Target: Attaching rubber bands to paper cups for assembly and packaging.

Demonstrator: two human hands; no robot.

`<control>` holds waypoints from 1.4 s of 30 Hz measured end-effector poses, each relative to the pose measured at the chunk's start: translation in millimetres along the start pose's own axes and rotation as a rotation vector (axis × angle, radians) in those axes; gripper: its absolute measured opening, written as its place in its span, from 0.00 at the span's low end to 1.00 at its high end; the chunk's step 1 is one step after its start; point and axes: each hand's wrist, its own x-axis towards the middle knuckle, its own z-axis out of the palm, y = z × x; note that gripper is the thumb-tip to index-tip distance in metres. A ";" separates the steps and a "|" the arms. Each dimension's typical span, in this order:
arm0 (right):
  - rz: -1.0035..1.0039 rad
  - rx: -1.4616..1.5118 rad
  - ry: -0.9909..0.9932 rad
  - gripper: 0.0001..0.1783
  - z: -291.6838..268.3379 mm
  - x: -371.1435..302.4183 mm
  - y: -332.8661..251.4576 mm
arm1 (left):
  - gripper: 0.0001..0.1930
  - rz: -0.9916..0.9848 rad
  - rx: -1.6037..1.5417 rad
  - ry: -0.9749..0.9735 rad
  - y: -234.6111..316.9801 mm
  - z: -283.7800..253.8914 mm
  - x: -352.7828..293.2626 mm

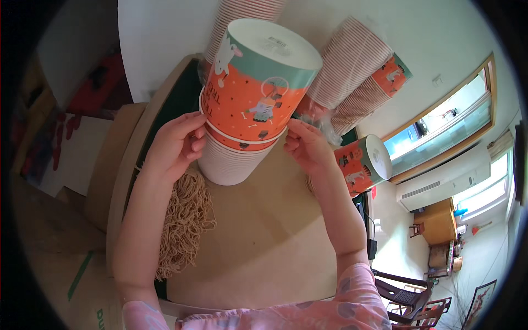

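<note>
A tall stack of nested paper buckets (234, 162) stands upside down on the brown tabletop. Its topmost paper bucket (250, 104) is orange and green with printed figures, and its white base faces up. My left hand (184, 140) has curled fingers pinching the left side of this bucket's rim. On the opposite side, my right hand (308, 144) grips the rim between thumb and fingers. Beside my left forearm lies a loose bundle of tan string (190, 228). Just past my right wrist is another orange-printed bucket (360, 165), base up.
Plastic-wrapped bucket stacks (352, 66) lean against the pale wall behind, and one more stack (242, 22) rises at the back. The brown tabletop (253, 242) spreads before me. Cardboard (71, 275) lies at the left; a dark chair (404, 294) stands at the right.
</note>
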 end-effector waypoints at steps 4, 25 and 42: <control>-0.095 -0.009 -0.088 0.06 13.6 -3.4 -17.7 | 0.06 0.067 0.005 -0.031 12.2 7.9 4.4; -0.548 -0.578 -0.360 0.06 37.8 -192.8 0.1 | 0.11 0.178 0.552 0.095 -6.4 30.0 -161.0; -0.584 -0.829 0.103 0.12 14.4 -301.5 114.6 | 0.06 0.425 1.151 0.597 -94.7 -115.5 -178.7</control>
